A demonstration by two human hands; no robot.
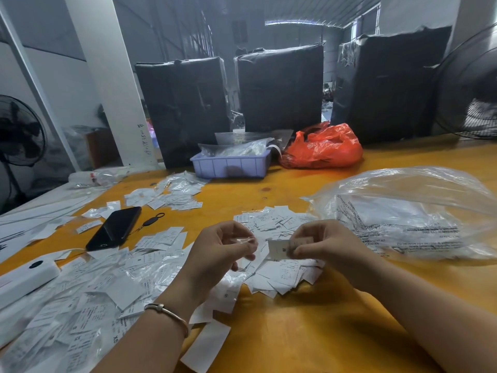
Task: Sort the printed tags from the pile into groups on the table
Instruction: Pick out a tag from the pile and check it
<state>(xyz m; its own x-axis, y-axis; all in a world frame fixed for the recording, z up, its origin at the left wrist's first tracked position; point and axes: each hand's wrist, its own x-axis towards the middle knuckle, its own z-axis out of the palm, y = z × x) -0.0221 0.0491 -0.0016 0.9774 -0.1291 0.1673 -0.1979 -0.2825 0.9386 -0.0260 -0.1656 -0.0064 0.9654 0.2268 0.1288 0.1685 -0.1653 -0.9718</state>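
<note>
Holding a printed tag [279, 249] pinched in the right hand [325, 246] above the pile [279, 278] on the orange desk [309, 332], the left hand [223, 249] pinching a clear sleeve [243, 240], the person would do well to read its size mark before choosing a group.

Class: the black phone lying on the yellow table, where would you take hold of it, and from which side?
Grip the black phone across its two long edges near the middle, coming from above. It lies flat, screen up, slanted on the table, so only the thin sides offer purchase; tags crowd its near end.

An orange table [309, 332] is backed by three black-wrapped bales [279, 87], a white column [107, 84] and fans [20, 130].
</note>
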